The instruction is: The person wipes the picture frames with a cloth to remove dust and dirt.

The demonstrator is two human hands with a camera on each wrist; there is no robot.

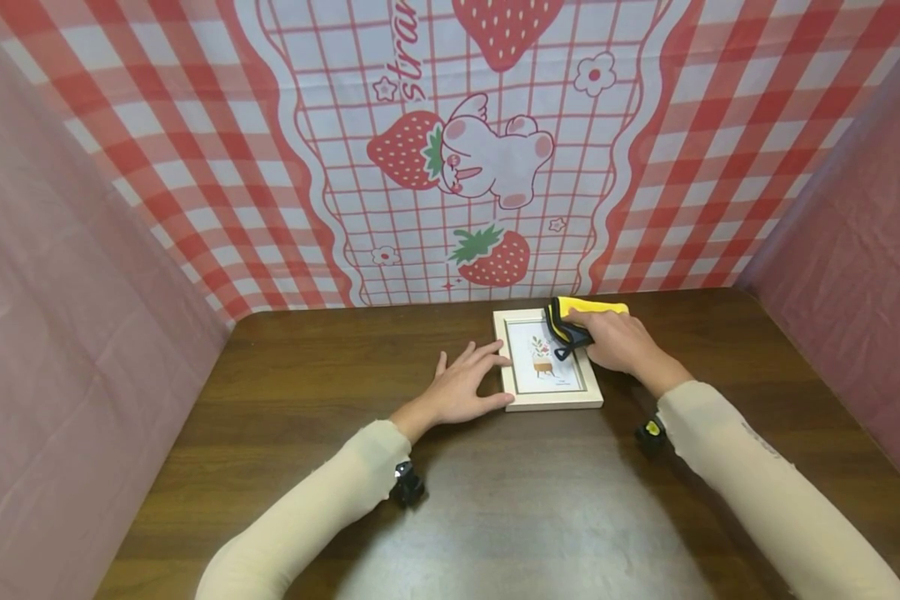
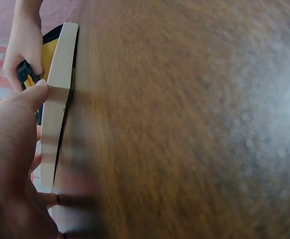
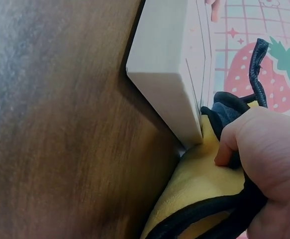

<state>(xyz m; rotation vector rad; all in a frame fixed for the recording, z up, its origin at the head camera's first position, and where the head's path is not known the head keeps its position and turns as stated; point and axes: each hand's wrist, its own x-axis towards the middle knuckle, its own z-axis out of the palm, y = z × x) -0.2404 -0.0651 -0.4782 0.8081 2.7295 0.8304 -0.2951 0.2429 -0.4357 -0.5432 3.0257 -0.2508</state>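
Note:
A cream picture frame (image 1: pixel 551 402) with a potted-plant print lies flat on the wooden table. My left hand (image 1: pixel 465 387) rests at its left side, fingers spread and mostly straight; the thumb and fingertips touch the border. In the left wrist view, the left thumb (image 2: pixel 35 94) lies against a corner of the frame (image 2: pixel 60 74). At the upper right of the frame, my right hand (image 1: pixel 618 340) grips a bunched yellow cloth (image 1: pixel 588 307) with black edging and a dark grey side. Part of the cloth lies over the glass and hides some of the print. In the right wrist view, yellow cloth (image 3: pixel 199 179) also hangs beside the frame's edge.
Behind the wooden table (image 1: pixel 330 375) hangs a red-and-white checked cloth (image 1: pixel 195 150) with strawberry prints. Pink curtains (image 1: pixel 60 333) stand at the left and right sides. Each wrist carries a small black camera (image 1: pixel 408 485).

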